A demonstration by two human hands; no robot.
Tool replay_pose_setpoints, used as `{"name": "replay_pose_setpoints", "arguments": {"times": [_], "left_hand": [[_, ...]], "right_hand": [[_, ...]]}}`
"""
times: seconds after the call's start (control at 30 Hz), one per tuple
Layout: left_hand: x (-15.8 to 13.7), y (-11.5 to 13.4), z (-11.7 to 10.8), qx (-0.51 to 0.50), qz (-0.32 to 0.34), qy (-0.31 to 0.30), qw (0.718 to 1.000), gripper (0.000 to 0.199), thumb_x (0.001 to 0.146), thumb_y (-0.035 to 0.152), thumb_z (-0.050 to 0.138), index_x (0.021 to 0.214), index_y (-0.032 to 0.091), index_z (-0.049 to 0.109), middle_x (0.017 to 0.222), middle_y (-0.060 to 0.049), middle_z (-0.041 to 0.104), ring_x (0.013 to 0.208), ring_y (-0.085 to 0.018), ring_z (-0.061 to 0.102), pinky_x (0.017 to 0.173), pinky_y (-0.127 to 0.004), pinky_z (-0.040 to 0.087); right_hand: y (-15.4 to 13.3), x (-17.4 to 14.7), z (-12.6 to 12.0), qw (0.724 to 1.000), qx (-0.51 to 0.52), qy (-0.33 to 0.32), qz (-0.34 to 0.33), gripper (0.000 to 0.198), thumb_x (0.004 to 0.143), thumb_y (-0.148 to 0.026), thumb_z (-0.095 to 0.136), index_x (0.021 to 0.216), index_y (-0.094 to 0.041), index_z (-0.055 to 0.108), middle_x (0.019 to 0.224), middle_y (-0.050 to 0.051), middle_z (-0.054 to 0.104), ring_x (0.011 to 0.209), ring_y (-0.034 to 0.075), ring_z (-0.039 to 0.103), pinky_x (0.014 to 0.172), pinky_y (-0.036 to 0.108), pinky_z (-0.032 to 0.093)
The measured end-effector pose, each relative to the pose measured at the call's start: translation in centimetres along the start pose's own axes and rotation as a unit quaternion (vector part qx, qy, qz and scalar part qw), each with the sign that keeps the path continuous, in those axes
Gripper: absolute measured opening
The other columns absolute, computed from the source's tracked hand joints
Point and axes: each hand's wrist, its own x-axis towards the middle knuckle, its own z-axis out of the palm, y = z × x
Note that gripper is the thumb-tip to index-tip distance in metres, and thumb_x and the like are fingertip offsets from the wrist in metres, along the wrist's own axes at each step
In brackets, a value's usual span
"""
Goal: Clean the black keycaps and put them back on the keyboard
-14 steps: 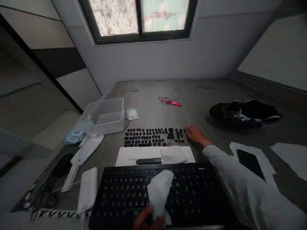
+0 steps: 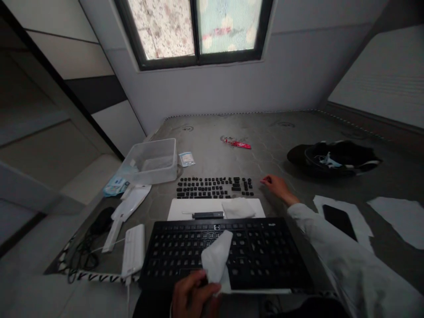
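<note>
My left hand (image 2: pixel 195 291) pinches a white wipe (image 2: pixel 217 256) at the near edge of a black keyboard (image 2: pixel 185 243). Most of the keyboard's key positions look bare of caps. My right hand (image 2: pixel 278 187) reaches past the keyboard, its thumb and fingers drawn together low over the grey cloth. Whatever may be between those fingertips is too small to make out. Just left of it, black keycaps (image 2: pixel 200 187) lie in rows like a keyboard layout. Between these rows and the keyboard is a white sheet (image 2: pixel 177 207) bearing a dark slim tool (image 2: pixel 208 215) and a folded white cloth (image 2: pixel 239 207).
A clear plastic box (image 2: pixel 159 163) and a small packet (image 2: pixel 187 159) stand at the left. Nearer are a white power strip (image 2: pixel 133 249) and cables. A dark cap (image 2: pixel 331 159) and a phone (image 2: pixel 339 221) lie right. Farther back is a red item (image 2: pixel 240 144).
My right hand has shifted slightly right, away from the keycap rows. My left hand still holds the wipe, now nearer the keyboard's front edge. The view has tilted a little.
</note>
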Motion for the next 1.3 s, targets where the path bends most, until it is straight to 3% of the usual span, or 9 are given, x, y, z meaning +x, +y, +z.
{"name": "replay_pose_setpoints", "arguments": {"times": [0.1,0.17,0.27,0.37,0.43,0.7,0.9,1.17,1.3], "left_hand": [[1.1,0.8,-0.7,-0.096,0.043,-0.012,0.994,0.006,0.084,0.023,0.062,0.080,0.024,0.067,0.063,0.003,0.071,0.056,-0.012,0.065,0.063,-0.023,0.053],[1.5,1.9,-0.9,-0.122,-0.126,0.036,0.984,0.006,0.081,0.023,0.065,0.075,0.024,0.063,0.055,0.005,0.064,0.044,-0.008,0.054,0.047,-0.018,0.044],[2.3,3.8,-1.1,-0.211,-0.417,0.061,0.882,0.022,0.077,0.038,0.071,0.074,0.022,0.058,0.047,0.009,0.056,0.035,-0.005,0.045,0.038,-0.015,0.032],[3.7,5.4,-1.8,-0.341,-0.532,0.049,0.774,0.040,0.071,0.057,0.072,0.079,0.021,0.056,0.044,0.009,0.055,0.030,-0.005,0.040,0.033,-0.015,0.028],[4.6,6.3,-2.4,-0.388,-0.547,0.043,0.740,0.047,0.065,0.061,0.075,0.080,0.021,0.056,0.044,0.009,0.056,0.029,-0.005,0.040,0.032,-0.014,0.027],[5.5,9.0,-4.6,-0.397,-0.440,0.043,0.804,0.039,0.070,0.056,0.074,0.081,0.019,0.068,0.066,0.000,0.068,0.056,-0.011,0.058,0.054,-0.021,0.046],[4.5,8.5,-4.3,-0.389,-0.305,0.002,0.869,0.035,0.083,0.052,0.062,0.078,0.020,0.078,0.089,-0.009,0.071,0.083,-0.019,0.065,0.072,-0.029,0.053],[4.4,7.3,-3.9,-0.392,-0.391,-0.066,0.830,0.036,0.066,0.048,0.080,0.087,0.019,0.078,0.071,-0.005,0.075,0.061,-0.015,0.064,0.059,-0.024,0.051],[4.5,7.2,-3.5,-0.407,-0.453,-0.019,0.793,0.039,0.058,0.052,0.083,0.074,0.018,0.074,0.061,-0.001,0.071,0.051,-0.011,0.058,0.052,-0.021,0.046]], "right_hand": [[-3.4,-2.9,-3.4,0.994,0.073,0.074,0.021,0.028,0.082,-0.042,0.061,0.092,-0.016,0.066,0.086,0.009,0.072,0.077,0.019,0.064,0.070,0.029,0.044],[-6.5,-6.3,-5.6,0.982,0.155,0.107,0.013,0.032,0.078,-0.048,0.066,0.089,-0.018,0.067,0.081,0.006,0.071,0.075,0.019,0.064,0.069,0.029,0.045],[-11.4,-13.4,-7.9,0.959,0.271,0.086,0.000,0.036,0.074,-0.053,0.068,0.086,-0.019,0.067,0.080,0.005,0.070,0.073,0.018,0.064,0.067,0.028,0.047],[-15.8,-20.5,-8.8,0.941,0.335,0.054,0.017,0.034,0.074,-0.052,0.070,0.087,-0.021,0.068,0.080,0.003,0.070,0.072,0.018,0.064,0.067,0.028,0.048],[-18.2,-24.1,-9.0,0.935,0.353,0.014,0.013,0.031,0.074,-0.050,0.070,0.085,-0.021,0.069,0.079,0.003,0.071,0.073,0.019,0.065,0.069,0.029,0.050],[-23.2,-29.7,-10.4,0.921,0.360,-0.111,-0.102,0.014,0.085,-0.034,0.061,0.091,-0.024,0.070,0.088,0.001,0.075,0.081,0.018,0.069,0.074,0.028,0.052],[-23.6,-31.3,-10.3,0.915,0.382,-0.092,-0.090,0.012,0.083,-0.028,0.059,0.081,-0.022,0.070,0.081,0.002,0.075,0.075,0.018,0.069,0.072,0.028,0.052],[-23.3,-31.3,-9.7,0.895,0.411,-0.145,-0.097,0.010,0.084,-0.026,0.057,0.086,-0.024,0.067,0.087,0.001,0.075,0.082,0.019,0.070,0.076,0.030,0.053],[-22.6,-30.9,-9.9,0.915,0.385,-0.103,-0.062,0.013,0.078,-0.030,0.067,0.081,-0.025,0.056,0.078,-0.001,0.072,0.074,0.019,0.069,0.070,0.029,0.052]]}}
